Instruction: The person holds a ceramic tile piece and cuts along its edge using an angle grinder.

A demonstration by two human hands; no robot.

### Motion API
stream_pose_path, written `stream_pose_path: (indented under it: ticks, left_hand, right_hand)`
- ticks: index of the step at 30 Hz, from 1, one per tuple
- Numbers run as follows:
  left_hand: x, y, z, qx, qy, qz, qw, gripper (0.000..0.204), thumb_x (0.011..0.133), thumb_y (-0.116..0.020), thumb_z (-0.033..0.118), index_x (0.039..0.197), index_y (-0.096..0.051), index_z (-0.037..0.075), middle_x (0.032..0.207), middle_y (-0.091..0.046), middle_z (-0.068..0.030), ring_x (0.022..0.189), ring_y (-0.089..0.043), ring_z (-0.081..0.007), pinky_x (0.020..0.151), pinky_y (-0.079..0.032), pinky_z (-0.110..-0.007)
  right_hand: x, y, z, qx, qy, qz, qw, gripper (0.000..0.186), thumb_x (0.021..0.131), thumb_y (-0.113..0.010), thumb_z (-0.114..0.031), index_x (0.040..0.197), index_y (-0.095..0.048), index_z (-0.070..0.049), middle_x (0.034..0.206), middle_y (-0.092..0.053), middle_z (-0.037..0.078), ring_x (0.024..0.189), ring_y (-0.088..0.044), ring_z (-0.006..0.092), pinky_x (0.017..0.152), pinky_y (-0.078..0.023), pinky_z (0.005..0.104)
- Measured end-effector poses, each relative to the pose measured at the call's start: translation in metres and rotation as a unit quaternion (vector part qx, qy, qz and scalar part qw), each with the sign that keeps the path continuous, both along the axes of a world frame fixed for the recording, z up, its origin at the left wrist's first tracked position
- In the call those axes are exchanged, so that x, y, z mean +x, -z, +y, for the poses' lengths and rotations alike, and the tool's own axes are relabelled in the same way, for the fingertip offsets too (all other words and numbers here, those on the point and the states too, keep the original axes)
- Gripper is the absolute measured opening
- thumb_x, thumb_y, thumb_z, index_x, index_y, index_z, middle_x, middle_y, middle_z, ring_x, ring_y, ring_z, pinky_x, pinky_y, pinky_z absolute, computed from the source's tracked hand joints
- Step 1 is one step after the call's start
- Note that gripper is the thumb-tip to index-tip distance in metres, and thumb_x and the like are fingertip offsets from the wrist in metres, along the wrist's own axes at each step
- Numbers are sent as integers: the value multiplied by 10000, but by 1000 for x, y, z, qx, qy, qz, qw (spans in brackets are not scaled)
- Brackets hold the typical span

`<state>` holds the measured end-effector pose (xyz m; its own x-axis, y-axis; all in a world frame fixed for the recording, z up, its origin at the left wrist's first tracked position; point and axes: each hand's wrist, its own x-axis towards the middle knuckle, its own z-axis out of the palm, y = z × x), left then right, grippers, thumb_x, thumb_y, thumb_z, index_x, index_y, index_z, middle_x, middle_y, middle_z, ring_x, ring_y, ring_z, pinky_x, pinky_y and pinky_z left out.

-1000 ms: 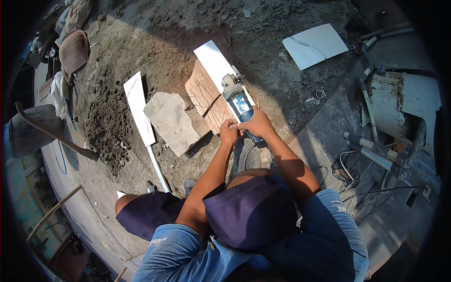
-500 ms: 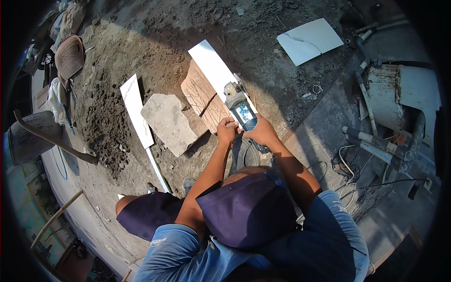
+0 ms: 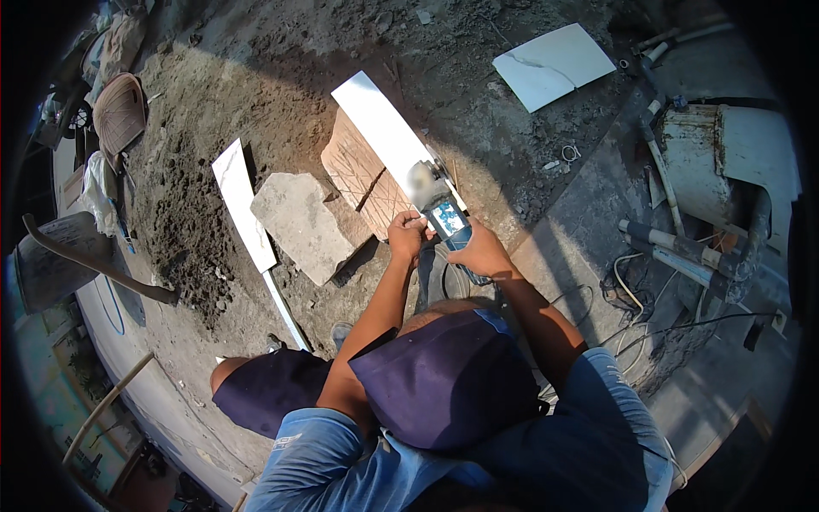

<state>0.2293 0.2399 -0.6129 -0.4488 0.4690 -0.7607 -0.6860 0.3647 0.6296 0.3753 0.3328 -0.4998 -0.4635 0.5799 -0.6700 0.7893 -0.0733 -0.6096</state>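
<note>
My right hand (image 3: 479,253) is wrapped round the body of a blue angle grinder (image 3: 450,224). The grinder's metal head rests over the right long edge of a white tile strip (image 3: 375,111), and a pale blur hides part of the head. At the strip's near end, the fingers of my left hand (image 3: 408,236) are closed on its edge, close beside the grinder. Beneath the strip lies a reddish, scored slab (image 3: 354,166). A grey, broken stone slab (image 3: 303,224) sits left of it.
Another white tile piece (image 3: 241,200) lies left of the stone, with a narrow white strip (image 3: 286,309) below it. A larger white tile (image 3: 554,66) is at the far right. Cables (image 3: 631,299) and pipes (image 3: 674,247) lie to the right, near a rusty white drum (image 3: 699,162). A long-handled tool (image 3: 102,256) stands left.
The grinder has shifted slightly nearer to me along the strip's edge, and its head now looks blurred. Both hands keep their holds. The whole view has shifted a little.
</note>
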Motion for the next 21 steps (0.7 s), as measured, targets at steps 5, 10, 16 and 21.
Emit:
stream_pose_path:
  ticks: [5,10,16,21]
  left_hand:
    - [2,1,1,8,-5,-6,1000,166,881,-596,-89,1025,-548,-19,803,-637,-111,585,-639,-180,528,-570,-300]
    - [-1,2,-1,13,-16,-17,1000,163,880,-591,-100,1022,-556,-27,806,-639,-115,581,-640,-179,521,-566,-295]
    - [-2,0,0,0,-2,-18,1000,199,884,-530,-111,1055,-519,-9,786,-608,-110,602,-642,-199,542,-585,-314]
    - [-1,2,0,-3,4,-11,1000,195,892,-547,-92,1065,-523,-5,792,-615,-105,587,-626,-188,539,-580,-310]
  right_hand:
    - [12,4,-5,-6,2,5,1000,742,609,-826,-251,1223,-534,46,1071,-673,248,1010,-668,357,865,-520,389]
    - [16,3,-9,-5,-4,-31,999,793,614,-818,-267,1279,-512,37,1099,-665,243,1056,-650,358,917,-504,398]
    - [28,5,-16,-11,-13,-61,998,793,624,-814,-278,1298,-509,9,1154,-652,228,1108,-624,355,952,-489,403]
    - [35,-6,-18,-33,-22,-89,995,828,633,-814,-300,1331,-487,4,1198,-632,234,1142,-609,347,978,-477,404]
